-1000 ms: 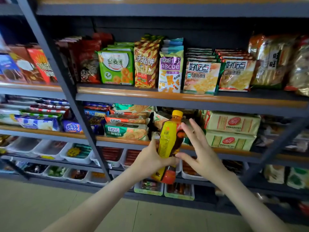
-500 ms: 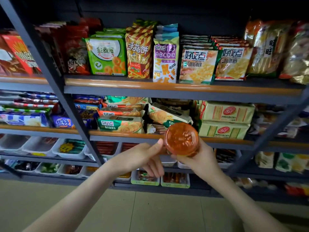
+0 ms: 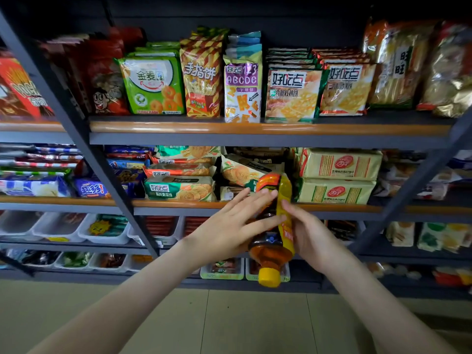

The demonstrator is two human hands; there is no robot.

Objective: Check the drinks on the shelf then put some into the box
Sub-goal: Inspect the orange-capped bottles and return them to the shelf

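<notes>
A tea bottle (image 3: 271, 251) with amber liquid, a yellow label and a yellow cap hangs upside down in front of the shelves, cap pointing down. My left hand (image 3: 229, 226) lies against its left side with straight, spread fingers. My right hand (image 3: 309, 233) holds the bottle from the right, thumb on the label and fingers hidden behind it. No box is in view.
Grey metal shelving with orange-edged boards (image 3: 255, 129) fills the view, packed with biscuit and snack bags. White trays (image 3: 102, 231) of small snacks sit on the lower shelves. A slanted grey upright (image 3: 84, 139) crosses the left side. Beige floor tiles lie below.
The bottle went from upright, to base facing me, to fully upside down. My left hand's fingers have straightened against it, and my right hand now holds it from the right.
</notes>
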